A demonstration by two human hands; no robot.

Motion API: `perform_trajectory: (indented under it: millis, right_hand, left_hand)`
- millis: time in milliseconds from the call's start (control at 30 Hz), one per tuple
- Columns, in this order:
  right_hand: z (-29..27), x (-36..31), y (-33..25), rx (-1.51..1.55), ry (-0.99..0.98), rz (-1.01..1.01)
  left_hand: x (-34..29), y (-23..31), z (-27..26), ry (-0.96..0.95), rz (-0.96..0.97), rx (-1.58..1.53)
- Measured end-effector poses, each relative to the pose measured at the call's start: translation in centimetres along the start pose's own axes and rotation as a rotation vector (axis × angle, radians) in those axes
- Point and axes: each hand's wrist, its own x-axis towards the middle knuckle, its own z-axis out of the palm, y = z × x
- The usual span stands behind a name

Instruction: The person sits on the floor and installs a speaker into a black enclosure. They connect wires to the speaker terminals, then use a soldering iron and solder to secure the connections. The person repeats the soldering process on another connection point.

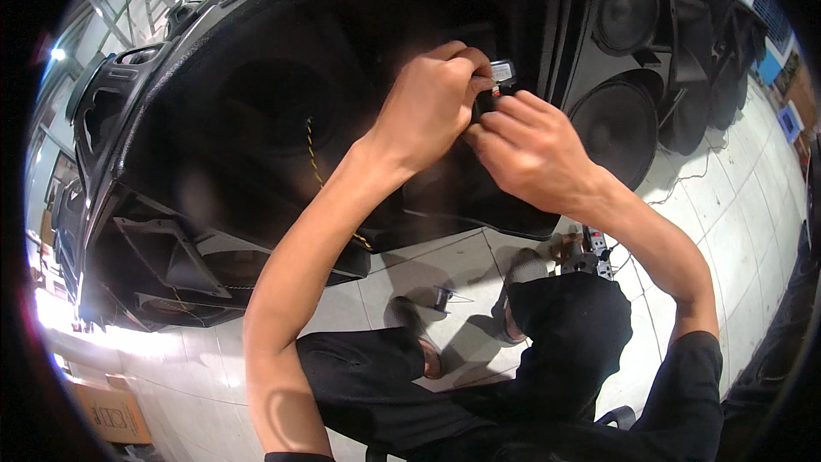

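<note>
Both bare hands come together in front of a large black speaker cabinet (368,26). Thumb and fingers of my left hand (428,107) pinch a small piece with a red end (496,92), mostly covered by the fingertips. Just beyond them shows a small grey-and-black part (503,72); I cannot tell if it is held or fixed to the cabinet. My right hand (534,154) is curled closed right below and beside the left one, and its fingers hide what they grip. A twisted yellow-and-black wire (312,152) hangs from the cabinet, passing behind my left forearm.
More black speakers (620,120) line the right side, and a horn (171,252) shows at lower left. On the tiled floor (329,312) lie a small spool (443,299) and a power strip (597,248) near my feet. A cardboard box (111,412) stands at lower left.
</note>
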Motion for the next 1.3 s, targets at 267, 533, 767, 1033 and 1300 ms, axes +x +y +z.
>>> perform_trajectory:
  millis: [267, 533, 767, 1033, 1300]
  right_hand:
    - [-0.5, -2.0, 2.6, 0.705, -0.007, 0.997]
    - [1.2, -1.5, 1.9, 0.606, 0.065, 0.817]
    - [1.5, -0.8, 1.5, -0.426, -0.072, 0.030]
    - [0.6, 0.6, 1.2, -0.527, -0.178, -0.071]
    - [-2.0, -0.7, 1.7, 0.903, -0.243, 1.275]
  left_hand:
    - [0.2, 0.0, -0.2, -0.039, 0.004, 0.011]
    - [0.2, 0.0, -0.3, -0.037, 0.001, 0.027]
    - [0.2, -0.1, -0.2, -0.037, -0.006, 0.028]
    - [0.3, 0.0, -0.6, -0.037, 0.014, 0.062]
    - [0.1, -0.2, -0.3, -0.033, -0.007, 0.033]
